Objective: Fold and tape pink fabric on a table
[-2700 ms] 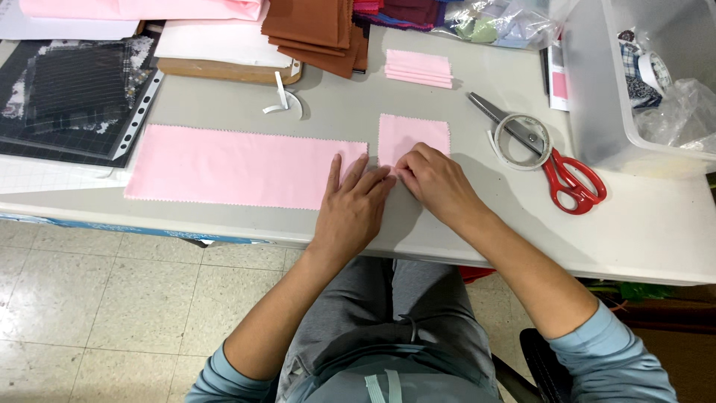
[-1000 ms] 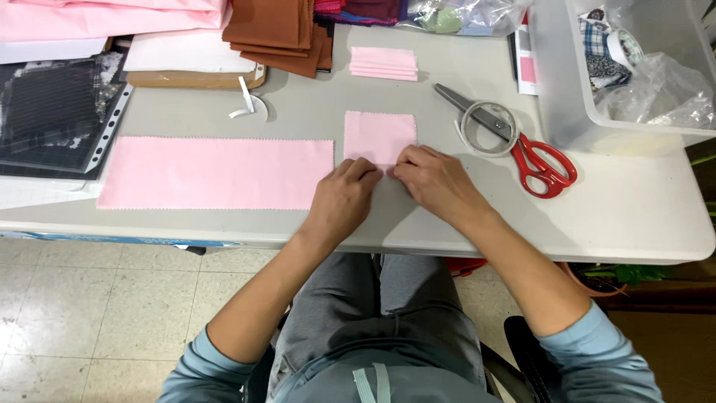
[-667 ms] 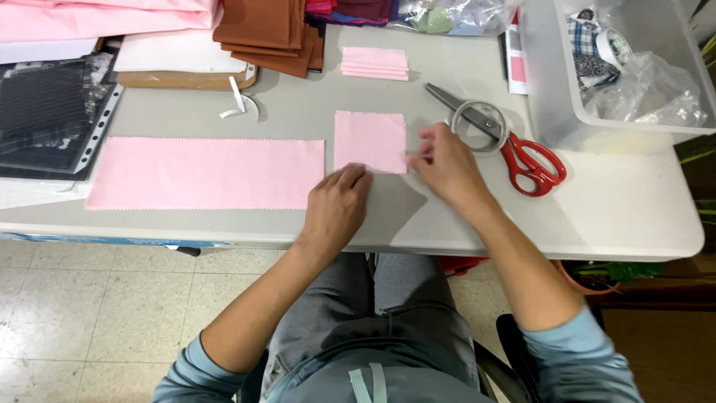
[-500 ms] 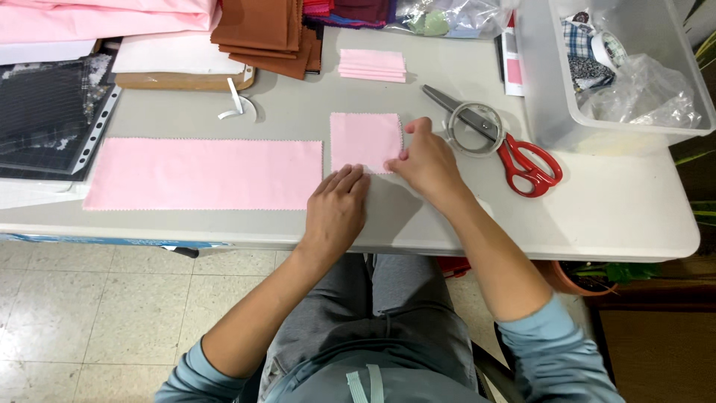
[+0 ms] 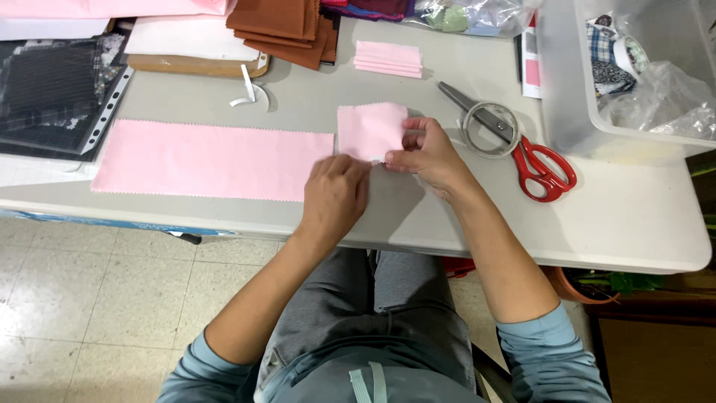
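Pinching a small square pink cloth (image 5: 371,130), right hand (image 5: 429,155).

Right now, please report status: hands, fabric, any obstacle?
Right hand pinches small pink square. Left hand at its lower edge. Scissors lie right, apart.

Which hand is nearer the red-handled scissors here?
Right. The right hand holds the small pink square's edge, just left of the red-handled scissors; the left hand lies farther left, at the square's lower corner.
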